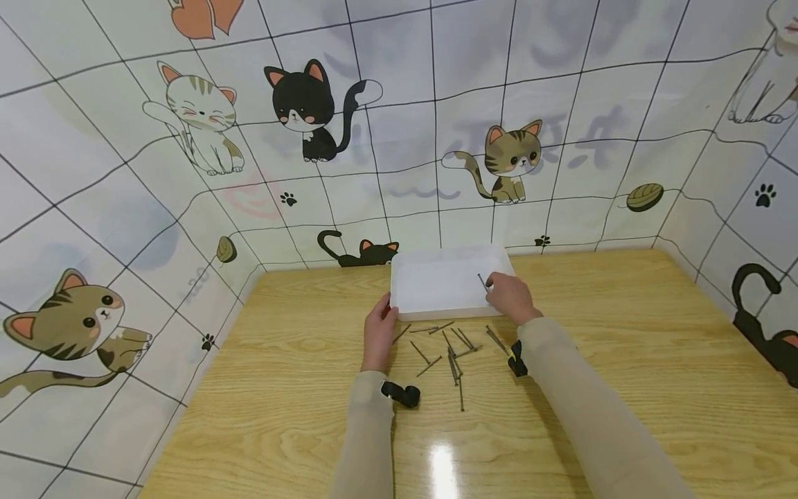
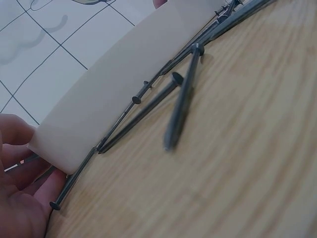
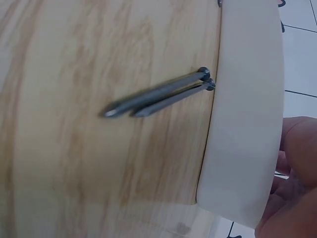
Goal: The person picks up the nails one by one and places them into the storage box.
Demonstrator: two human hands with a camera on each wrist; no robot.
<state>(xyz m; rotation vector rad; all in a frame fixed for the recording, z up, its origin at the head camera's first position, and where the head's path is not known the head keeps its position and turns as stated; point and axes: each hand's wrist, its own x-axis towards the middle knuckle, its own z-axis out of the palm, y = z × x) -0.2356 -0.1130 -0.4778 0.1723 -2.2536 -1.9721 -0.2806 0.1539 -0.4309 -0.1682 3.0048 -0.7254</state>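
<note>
A white rectangular tray (image 1: 436, 315) stands on the table close to the back wall. My left hand (image 1: 379, 334) holds its front left corner, the fingers bent at the tray's end in the left wrist view. Over the tray's right part, my right hand (image 1: 514, 298) pinches a nail (image 1: 481, 281) that points up and to the left. In the right wrist view the tray wall (image 3: 242, 114) hides the fingertips of that hand. Several loose grey nails (image 1: 452, 367) lie scattered before the tray. Two nails (image 3: 163, 94) rest side by side with their heads near its front wall.
The wooden table (image 1: 280, 402) meets walls covered with a cat-patterned sheet (image 1: 399, 152) at the back and both sides. A black wrist camera (image 1: 402, 395) sits on the left sleeve, another camera (image 1: 517, 360) on the right.
</note>
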